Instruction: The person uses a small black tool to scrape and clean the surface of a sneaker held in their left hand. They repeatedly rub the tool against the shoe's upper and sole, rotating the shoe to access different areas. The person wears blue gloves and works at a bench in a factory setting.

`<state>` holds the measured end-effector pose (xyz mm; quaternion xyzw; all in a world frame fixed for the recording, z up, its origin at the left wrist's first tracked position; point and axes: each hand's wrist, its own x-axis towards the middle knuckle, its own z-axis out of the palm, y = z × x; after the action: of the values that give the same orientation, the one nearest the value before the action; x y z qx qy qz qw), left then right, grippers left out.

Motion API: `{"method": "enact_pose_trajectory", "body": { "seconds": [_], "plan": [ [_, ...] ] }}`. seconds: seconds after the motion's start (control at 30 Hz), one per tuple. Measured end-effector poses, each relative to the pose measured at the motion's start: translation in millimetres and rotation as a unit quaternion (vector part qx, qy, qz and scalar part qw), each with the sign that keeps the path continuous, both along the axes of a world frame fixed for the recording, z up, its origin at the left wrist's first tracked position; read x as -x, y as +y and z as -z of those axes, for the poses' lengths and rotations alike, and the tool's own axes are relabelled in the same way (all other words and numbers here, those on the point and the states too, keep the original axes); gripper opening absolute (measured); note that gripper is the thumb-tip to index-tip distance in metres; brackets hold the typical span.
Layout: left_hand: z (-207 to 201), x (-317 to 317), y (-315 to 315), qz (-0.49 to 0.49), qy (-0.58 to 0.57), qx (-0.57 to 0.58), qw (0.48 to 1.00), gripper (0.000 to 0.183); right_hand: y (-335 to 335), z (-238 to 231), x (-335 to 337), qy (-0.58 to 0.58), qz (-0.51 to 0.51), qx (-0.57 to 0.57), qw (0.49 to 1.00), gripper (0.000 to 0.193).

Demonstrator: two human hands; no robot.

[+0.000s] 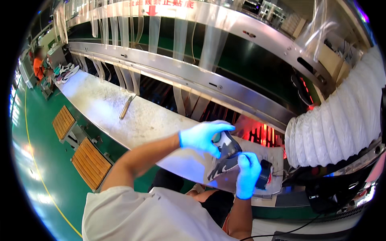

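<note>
risk, as i judge it: if my left hand (204, 137) eases, the dark shoe (230, 152) could slip onto the worktop (155, 120) or toward the red-lit slot (263, 134) at 2 o'clock. shoe held between hands: left curved wide around its 10 o'clock side; right hand (247, 172), fingers bunched, pinching its 4 o'clock edge.

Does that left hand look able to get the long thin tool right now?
Probably not straight away: the left hand is holding the dark shoe, though nothing seems to block its way along the bench to the tool.
</note>
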<state>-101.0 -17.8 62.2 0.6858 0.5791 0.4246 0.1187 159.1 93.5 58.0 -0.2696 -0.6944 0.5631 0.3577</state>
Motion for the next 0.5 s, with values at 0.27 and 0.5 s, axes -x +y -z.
{"method": "enact_pose_trajectory", "body": {
  "seconds": [0.27, 0.5],
  "plan": [
    [120.5, -114.7, -32.9, -0.053, -0.448, 0.102, 0.887, 0.123, -31.3, -4.5, 6.8, -0.021, -0.005, -0.087, 0.996, 0.042],
    [116.4, -174.5, -151.6, -0.12, -0.317, 0.178, 0.924, 0.123, -119.8, 17.1, -83.3, -0.026, -0.093, -0.111, 0.989, 0.051]
  ]
}}
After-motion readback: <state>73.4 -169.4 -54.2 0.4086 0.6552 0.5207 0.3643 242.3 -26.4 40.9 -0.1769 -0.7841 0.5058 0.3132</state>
